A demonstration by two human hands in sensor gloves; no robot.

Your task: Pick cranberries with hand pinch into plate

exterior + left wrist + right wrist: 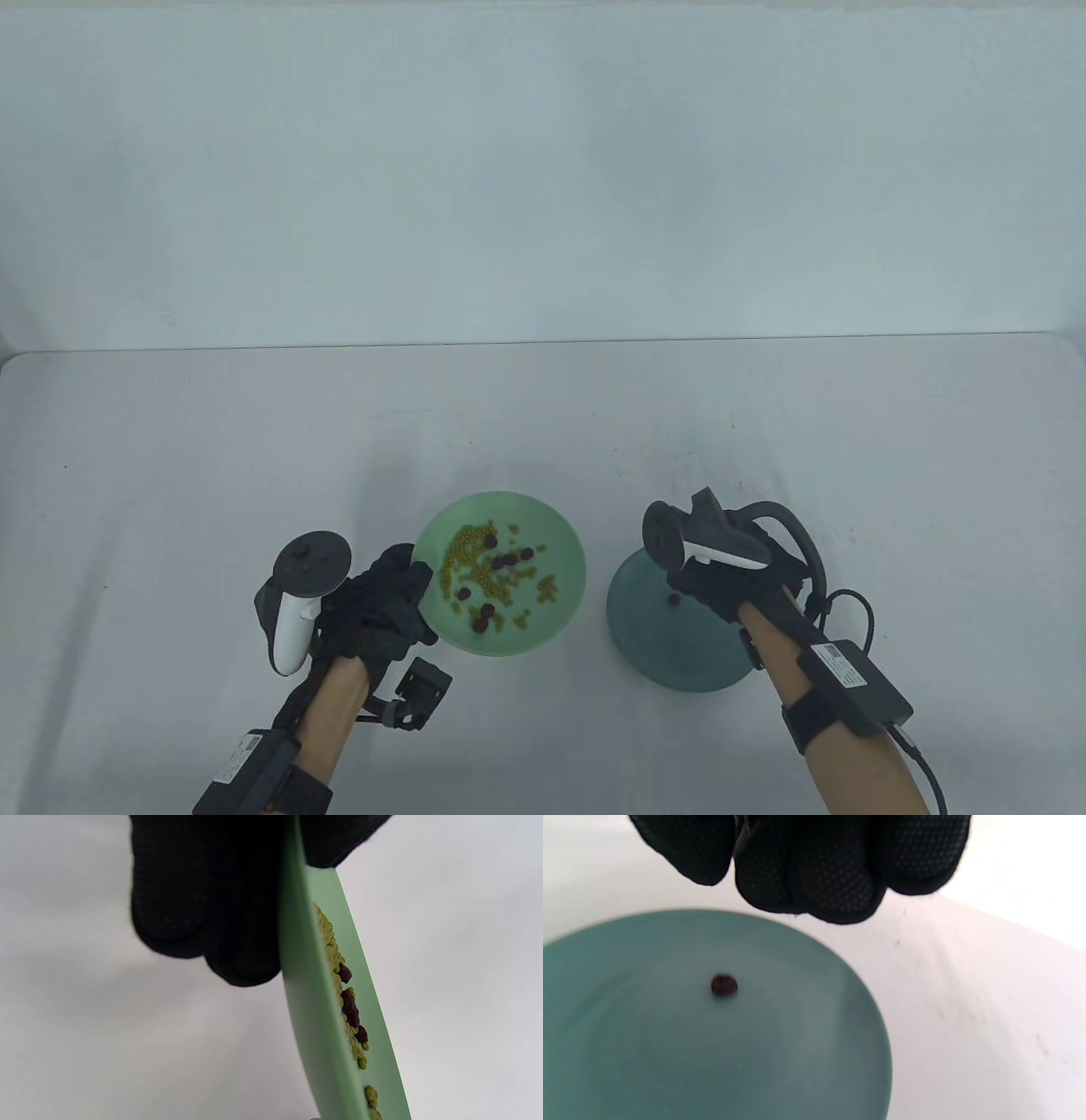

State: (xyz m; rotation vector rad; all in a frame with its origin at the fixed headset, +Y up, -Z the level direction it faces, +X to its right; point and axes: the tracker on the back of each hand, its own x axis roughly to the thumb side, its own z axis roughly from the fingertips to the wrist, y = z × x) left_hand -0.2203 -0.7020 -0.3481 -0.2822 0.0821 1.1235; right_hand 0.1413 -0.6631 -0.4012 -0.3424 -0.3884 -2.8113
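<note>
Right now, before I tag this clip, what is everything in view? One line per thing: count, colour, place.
green plate: one, pale green, table centre, left of the teal plate.
cranberries in the green plate: several, dark red, mixed among the yellow-green beans.
yellow-green beans: many, scattered in the green plate.
teal plate: one, blue-green, right of the green plate.
cranberry in the teal plate: one, dark red, alone.
table: one, white.
left hand: black glove, grips the green plate's left rim.
right hand: black glove, fingers bunched, above the teal plate.
</note>
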